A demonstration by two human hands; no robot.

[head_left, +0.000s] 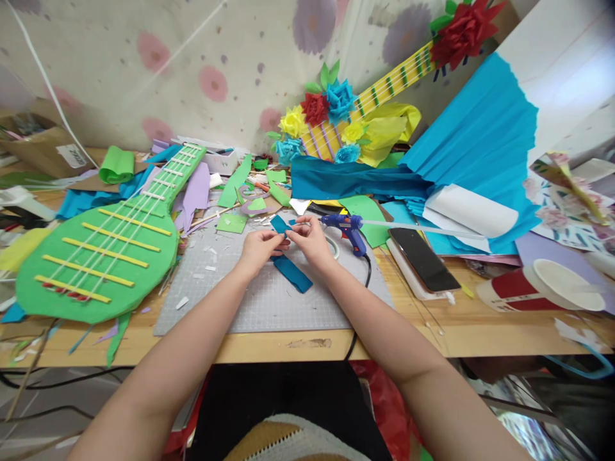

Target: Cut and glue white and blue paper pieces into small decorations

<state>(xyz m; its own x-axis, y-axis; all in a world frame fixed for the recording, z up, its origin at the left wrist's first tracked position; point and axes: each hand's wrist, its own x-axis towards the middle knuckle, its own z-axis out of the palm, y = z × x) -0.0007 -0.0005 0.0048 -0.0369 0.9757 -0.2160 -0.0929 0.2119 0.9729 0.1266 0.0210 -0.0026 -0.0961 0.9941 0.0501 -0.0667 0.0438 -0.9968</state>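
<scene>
Above the grey cutting mat (192, 301), my left hand (262, 250) and my right hand (310, 238) meet with fingers closed on a small piece of blue crepe paper (279, 224). Its upper end sticks out beyond the fingertips; the part between the fingers is hidden. Just below my hands, a folded strip of darker blue crepe paper (294, 275) lies on the mat. A blue glue gun (350, 230) with a long clear glue stick rests right of my right hand, beside a roll of tape (332, 246) partly covered by that hand.
A green paper lute (110, 250) lies left. A yellow paper guitar with flowers (384, 89) leans at the back. A phone (423, 259) and a tilted paper cup (538, 288) are right. Blue crepe sheets (480, 147) and coloured scraps (235, 182) cover the back. A black cord hangs over the front edge.
</scene>
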